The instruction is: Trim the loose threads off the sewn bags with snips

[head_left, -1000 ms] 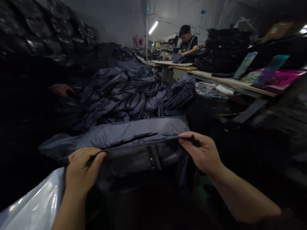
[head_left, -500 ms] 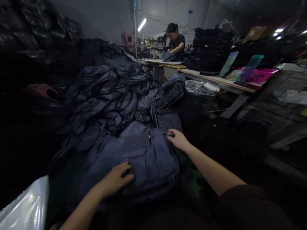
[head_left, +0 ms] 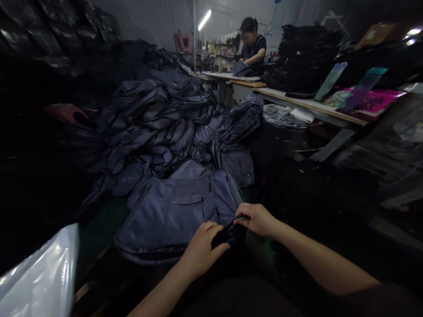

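A dark blue-grey backpack (head_left: 158, 220) lies in front of me, its flat side with a zipper and a pocket flap facing up. My right hand (head_left: 259, 220) pinches the dark edge at the bag's near right corner. Beside it, my left hand (head_left: 206, 244) has its thumb and fingers curled around the same edge, a little to the left. The part of the edge between both hands is black and poorly lit, so its details are hidden.
A heap of similar bags (head_left: 158, 110) rises behind. At the lower left is a shiny plastic sheet (head_left: 42, 277). On the right stands a long worktable (head_left: 313, 102) with a pink basket (head_left: 376, 102). Farther back, a person (head_left: 253, 48) handles dark fabric.
My left hand has moved right, onto the bag's near right edge. My right hand has come down along that side to the corner. The bag's right part is pulled in towards me.
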A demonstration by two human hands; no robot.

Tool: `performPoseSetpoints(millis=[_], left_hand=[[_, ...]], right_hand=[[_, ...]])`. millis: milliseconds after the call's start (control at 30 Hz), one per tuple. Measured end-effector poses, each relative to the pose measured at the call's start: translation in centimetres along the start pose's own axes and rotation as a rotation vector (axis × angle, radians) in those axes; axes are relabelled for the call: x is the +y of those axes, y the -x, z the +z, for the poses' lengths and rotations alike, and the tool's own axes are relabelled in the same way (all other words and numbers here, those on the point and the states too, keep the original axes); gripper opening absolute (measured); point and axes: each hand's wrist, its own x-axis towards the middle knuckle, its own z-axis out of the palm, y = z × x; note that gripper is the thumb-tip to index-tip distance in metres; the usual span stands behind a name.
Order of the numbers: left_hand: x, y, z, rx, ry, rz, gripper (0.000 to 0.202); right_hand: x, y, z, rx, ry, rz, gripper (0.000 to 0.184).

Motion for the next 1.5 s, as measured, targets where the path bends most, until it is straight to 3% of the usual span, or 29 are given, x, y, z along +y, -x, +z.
performPoseSetpoints(millis=[100, 233, 433, 533, 633, 767, 833, 900, 1033, 1100, 1200, 1300, 1400, 1500], left_hand=[[2.0, -1.2, 0.3, 0.154, -0.038, 0.018, 0.028], [3.3, -1.1, -1.5, 0.189, -0.113, 0.066, 0.019], [3.8, 0.5, -1.4, 0.373, -0.249, -0.136, 0.022], [1.6, 2.1, -2.4, 0.465, -0.256, -0.164, 0.03], [-3.0, 4.7, -5.1, 0.539, -0.341, -0.256, 0.033], [-9.6, 8.0, -9.1, 0.659, -0.525, -0.563, 0.031], [-11.1, 8.8, -10.3, 0.708, -0.58, -0.644, 0.032], [-10.6, 8.6, -10.6, 0.68, -0.566, -0.583, 0.035], [-5.5, 5.6, -8.7, 0.34, -0.365, -0.103, 0.039], [-2.7, 3.3, -7.2, 0.181, -0.292, 0.049, 0.042], [-0.1, 0.0, -5.0, 0.082, -0.314, 0.123, 0.03], [0.8, -2.1, -3.1, 0.036, -0.344, 0.145, 0.012], [0.8, -2.7, -1.3, 0.043, -0.31, 0.143, 0.011], [0.7, -2.3, -0.1, 0.108, -0.272, 0.127, 0.009]], right_hand=[[-1.4, -0.4, 0.3, 0.127, -0.157, 0.016, 0.016], [-3.4, -0.5, 0.8, 0.21, -0.299, 0.039, 0.02], [-3.9, -0.3, 1.7, 0.195, -0.389, 0.007, 0.02], [-3.3, 0.0, 1.6, 0.209, -0.412, 0.027, 0.021], [-2.9, 0.2, 1.4, 0.206, -0.428, 0.046, 0.021], [-2.8, 0.2, 1.5, 0.204, -0.466, 0.049, 0.021], [-2.9, 0.2, 1.6, 0.216, -0.477, 0.06, 0.021], [-2.8, 0.2, 1.6, 0.238, -0.472, 0.09, 0.022], [-3.0, 0.0, 1.5, 0.284, -0.381, 0.11, 0.022], [-3.1, 0.0, 1.5, 0.304, -0.317, 0.076, 0.02], [-3.1, 0.6, 2.0, 0.352, -0.237, -0.001, 0.014], [-2.8, 1.8, 3.2, 0.416, -0.101, -0.033, 0.014], [-2.4, 2.9, 5.3, 0.462, 0.053, 0.065, 0.035], [-2.0, 3.1, 7.0, 0.536, 0.058, 0.184, 0.045]])
